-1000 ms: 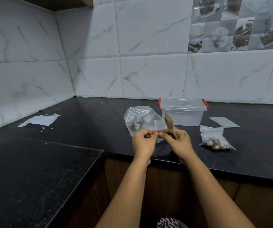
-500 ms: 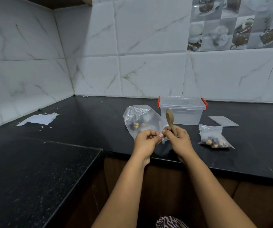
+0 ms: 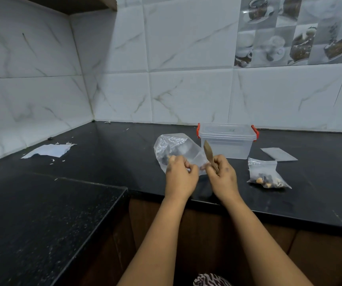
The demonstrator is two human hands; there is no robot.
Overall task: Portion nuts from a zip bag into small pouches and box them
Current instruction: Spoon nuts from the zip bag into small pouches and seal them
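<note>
Both forearms reach forward over the front edge of the black stone counter [image 3: 320, 203], and the hands meet just past that edge. Fingers of the left hand [image 3: 180, 176] are curled and pinch the near edge of the large clear zip bag [image 3: 175, 148]. The right hand [image 3: 221, 176] pinches the same edge beside it, its fingers also wrapped round the handle of a wooden spoon [image 3: 209, 154], whose bowl points up and away. A few nuts show dimly through the bag, mostly hidden behind the left hand.

Behind the hands, toward the back wall, stands a clear plastic box [image 3: 227, 142] with red clips and its lid on. Right of the hands lies a small filled pouch [image 3: 266, 174] near the front edge, nuts heaped at its near end, and an empty flat pouch [image 3: 278, 154] lies just behind it. Left of the bag the counter runs bare to the corner, where a torn white paper [image 3: 49, 150] lies with scraps around it.
</note>
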